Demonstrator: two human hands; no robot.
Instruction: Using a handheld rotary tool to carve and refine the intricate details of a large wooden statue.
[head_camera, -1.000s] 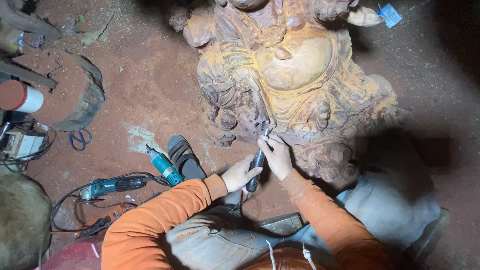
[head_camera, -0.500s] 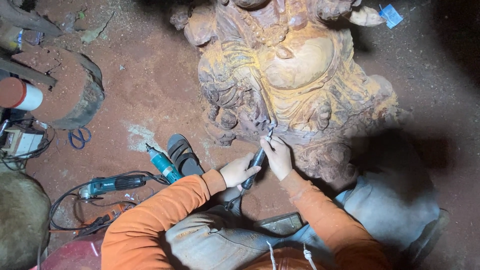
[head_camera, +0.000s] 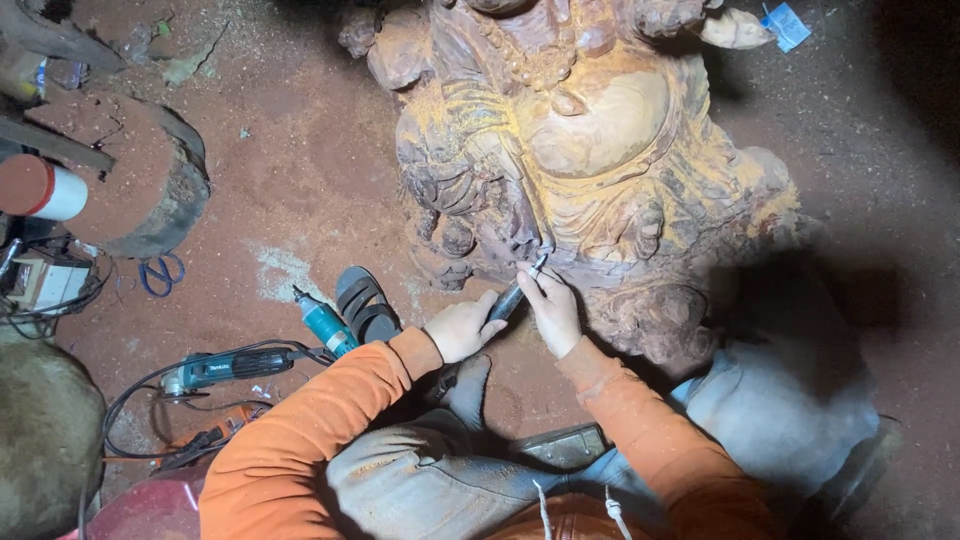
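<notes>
A: What lies at the centre of the view?

B: One slim handheld carving tool (head_camera: 512, 296), dark-bodied, its tip pressed against the lower front of one large wooden sculpture (head_camera: 590, 170) that stands on the red dirt floor (head_camera: 300, 180).

A: How are the two hands placed?

B: The left hand (head_camera: 460, 328) is curled around the rear of the tool's body. The right hand (head_camera: 553, 310) pinches the tool near its tip, fingers narrow, just beside the carved surface. Both arms wear orange sleeves (head_camera: 330, 420).

A: What sits nearest the hands?

B: One black sandal (head_camera: 366, 303) on the floor to the left, and just beside it one teal rotary tool (head_camera: 322, 321). Further left lies one teal power tool (head_camera: 225, 369) with a black cable (head_camera: 140, 390) looping from it.

A: And farther out?

B: One round stump-like block (head_camera: 140, 185) at the upper left, dusted red; one cylinder (head_camera: 40, 188), red with a white end, beside it; one pair of blue-handled scissors (head_camera: 160, 273) below the block. One small blue packet (head_camera: 787, 24) lies at the top right, well apart from the work.
</notes>
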